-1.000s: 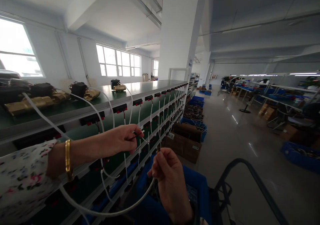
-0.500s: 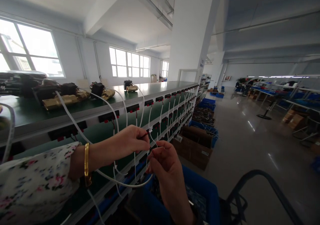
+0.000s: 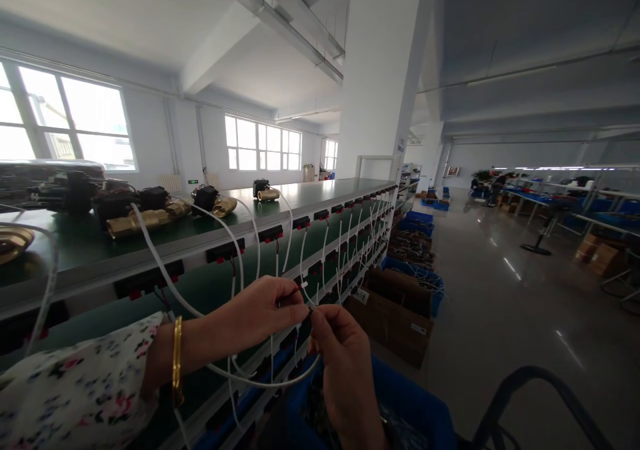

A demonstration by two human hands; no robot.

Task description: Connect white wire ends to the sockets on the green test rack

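My left hand [image 3: 267,307] is closed in a pinch on thin red and black wires [image 3: 291,294]. Its fingertips meet those of my right hand [image 3: 345,363], which is also closed, pinching a thin dark wire end. A white cable [image 3: 265,385] loops under my left forearm and rises to my right hand. Behind the hands, other white cables [image 3: 303,257] hang from black terminal blocks with red tabs [image 3: 273,234] along the bench edge. On the green bench top [image 3: 310,197] lie brass valves [image 3: 143,222] with black actuators, white cables trailing from them.
Below my right hand stands a blue bin [image 3: 415,403] with dark contents. Further along the floor are an open cardboard box [image 3: 395,323] and blue crates [image 3: 417,220] of parts. A dark curved handle [image 3: 530,377] is at lower right. A white pillar [image 3: 380,70] rises beyond.
My right hand's fingers have closed together, and its fingertips now meet my left hand's. My left hand keeps its pinch. The view has tilted up, so the scene sits lower.
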